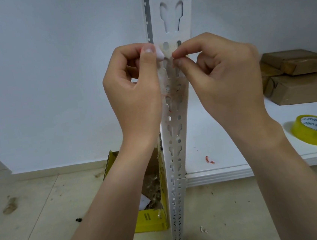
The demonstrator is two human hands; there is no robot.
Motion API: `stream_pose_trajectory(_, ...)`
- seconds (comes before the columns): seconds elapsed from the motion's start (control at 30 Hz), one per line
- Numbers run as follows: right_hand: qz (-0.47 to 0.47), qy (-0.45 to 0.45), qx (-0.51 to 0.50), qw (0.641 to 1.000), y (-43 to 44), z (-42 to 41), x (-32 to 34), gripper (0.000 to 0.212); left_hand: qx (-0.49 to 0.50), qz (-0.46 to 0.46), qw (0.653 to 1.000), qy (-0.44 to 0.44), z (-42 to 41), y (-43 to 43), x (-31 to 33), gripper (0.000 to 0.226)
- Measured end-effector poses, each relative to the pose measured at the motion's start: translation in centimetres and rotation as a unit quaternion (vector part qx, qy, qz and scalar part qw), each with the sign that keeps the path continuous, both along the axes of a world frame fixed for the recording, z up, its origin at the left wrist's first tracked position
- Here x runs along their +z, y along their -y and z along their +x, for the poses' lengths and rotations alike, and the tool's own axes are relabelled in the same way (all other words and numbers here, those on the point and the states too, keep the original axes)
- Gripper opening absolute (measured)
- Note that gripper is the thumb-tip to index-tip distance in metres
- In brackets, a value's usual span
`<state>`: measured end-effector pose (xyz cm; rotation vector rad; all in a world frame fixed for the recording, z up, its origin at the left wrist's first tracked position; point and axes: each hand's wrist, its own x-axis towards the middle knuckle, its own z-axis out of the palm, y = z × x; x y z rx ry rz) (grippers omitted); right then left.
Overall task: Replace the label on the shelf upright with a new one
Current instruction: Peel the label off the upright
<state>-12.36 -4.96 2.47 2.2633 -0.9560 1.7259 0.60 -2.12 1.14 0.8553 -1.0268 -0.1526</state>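
Observation:
A white slotted shelf upright [177,137] runs down the middle of the head view. Its face between my hands carries torn label residue [174,90] with small red and black flecks. My left hand [135,91] is curled at the upright's left edge and holds a small whitish peeled scrap [160,55] under its thumb. My right hand [221,78] pinches thumb and forefinger together against the upright's face at a bit of residue. I see no new label.
A roll of yellowish clear tape [315,129] lies on the white shelf board [224,142] at right. Brown cardboard packets [296,76] are stacked behind it. Red label scraps [209,159] lie on the board. A yellow box [152,218] of scraps stands on the dirty floor.

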Motion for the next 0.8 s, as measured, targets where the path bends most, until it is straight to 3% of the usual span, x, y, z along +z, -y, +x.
stream_pose_trajectory(0.8,0.004,0.017,-0.001,1.0,-0.1,0.32,-0.03,0.009,-0.001,-0.002,1.0,0.004,0.03,0.0,0.04,0.022)
